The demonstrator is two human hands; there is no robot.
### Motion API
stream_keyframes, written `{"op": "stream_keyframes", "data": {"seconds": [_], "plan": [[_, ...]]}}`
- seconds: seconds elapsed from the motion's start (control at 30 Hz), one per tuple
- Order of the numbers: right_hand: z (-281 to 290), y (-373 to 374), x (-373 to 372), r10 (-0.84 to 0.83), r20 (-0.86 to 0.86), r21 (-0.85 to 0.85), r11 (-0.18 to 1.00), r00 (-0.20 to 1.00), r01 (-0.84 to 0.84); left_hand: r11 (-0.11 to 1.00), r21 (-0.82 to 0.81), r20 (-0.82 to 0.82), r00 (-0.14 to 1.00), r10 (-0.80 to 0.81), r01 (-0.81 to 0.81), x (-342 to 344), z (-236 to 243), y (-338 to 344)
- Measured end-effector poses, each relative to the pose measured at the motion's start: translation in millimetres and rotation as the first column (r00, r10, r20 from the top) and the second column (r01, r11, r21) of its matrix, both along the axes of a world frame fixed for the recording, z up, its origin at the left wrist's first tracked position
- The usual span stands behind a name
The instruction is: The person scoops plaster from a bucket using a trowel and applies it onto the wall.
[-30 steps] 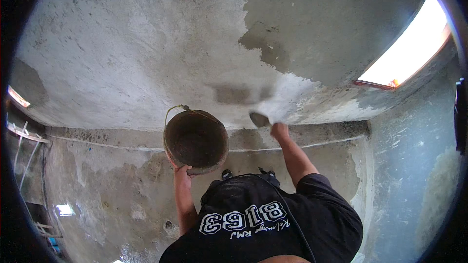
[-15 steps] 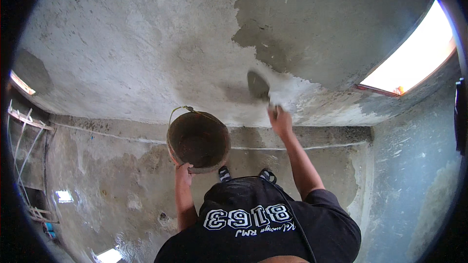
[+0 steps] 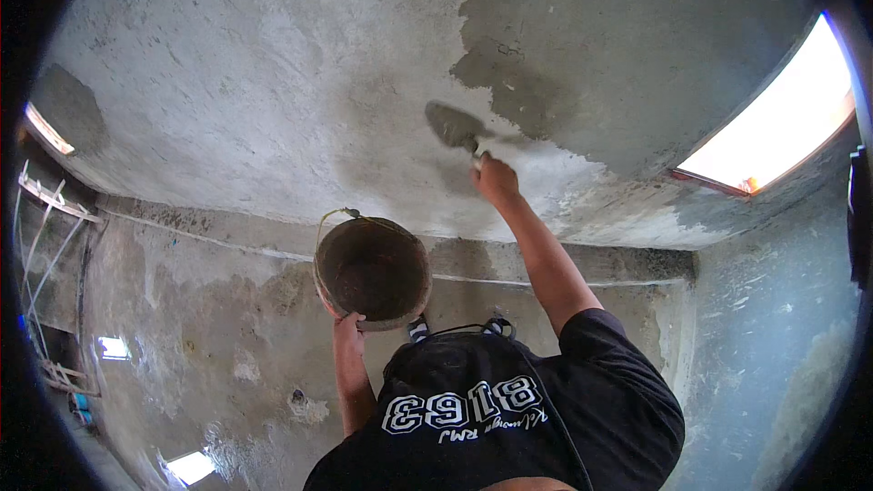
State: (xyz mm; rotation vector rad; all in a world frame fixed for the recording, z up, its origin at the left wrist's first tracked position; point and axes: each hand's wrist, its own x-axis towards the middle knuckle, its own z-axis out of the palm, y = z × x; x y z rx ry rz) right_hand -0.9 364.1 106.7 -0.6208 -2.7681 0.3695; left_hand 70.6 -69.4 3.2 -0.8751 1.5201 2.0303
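Observation:
In my right hand [image 3: 496, 178] is a trowel [image 3: 455, 125], its handle wrapped by my closed fingers. The pointed grey blade stretches up and left in front of the wall [image 3: 300, 82]; whether it touches the surface I cannot tell. My left hand [image 3: 347, 327] grips the near rim of a round, worn bucket [image 3: 373, 277], which tilts so that its dark inside shows. A thin yellowish handle [image 3: 329, 215] stands up at the bucket's far left side. Darker, damp-looking plaster [image 3: 627, 45] covers the wall's upper right, with a ragged edge close to the trowel.
A bright window opening [image 3: 782, 118] is at the right. Wooden scaffolding [image 3: 55, 200] stands at the far left. A low ledge [image 3: 600, 262] runs along the wall's foot above the stained floor [image 3: 209, 327]. My feet [image 3: 418, 329] are just below the bucket.
My right hand has moved up and left with the trowel, and the blade now points further left. The bucket stays in my left hand, slightly lower in the picture.

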Motion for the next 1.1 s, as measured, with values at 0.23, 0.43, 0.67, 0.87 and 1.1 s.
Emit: {"op": "stream_keyframes", "data": {"seconds": [0.23, 0.43, 0.67, 0.87, 1.1], "plan": [[19.4, -19.9, 13.7, 0.042, -0.298, -0.032, 0.998, 0.954, -0.054, 0.991, 0.09, -0.084, 0.991, 0.104, -0.096, -8.8, 7.0, -17.0], [56.7, 21.5, 0.7, -0.225, -0.525, -0.043, 0.97, 0.821, 0.239, 0.999, 0.039, -0.066, 0.998, 0.025, -0.022, -31.3, -20.5, -40.1], [19.7, -19.8, 24.7, -0.349, -0.272, -0.141, 0.936, 0.897, 0.322, 0.992, 0.119, -0.074, 0.997, -0.028, 0.037, -59.4, -28.6, -53.0], [57.7, 6.7, -2.8, -0.269, -0.515, -0.116, 0.963, 0.814, 0.244, 0.995, 0.086, -0.057, 0.997, -0.044, 0.049, -77.7, -26.3, -57.5], [-0.5, -35.1, -18.5, -0.139, -0.076, -0.01, 0.99, 0.987, 0.139, 0.999, -0.004, -0.071, 0.996, -0.045, 0.045, -84.1, -21.1, -54.0]]}}
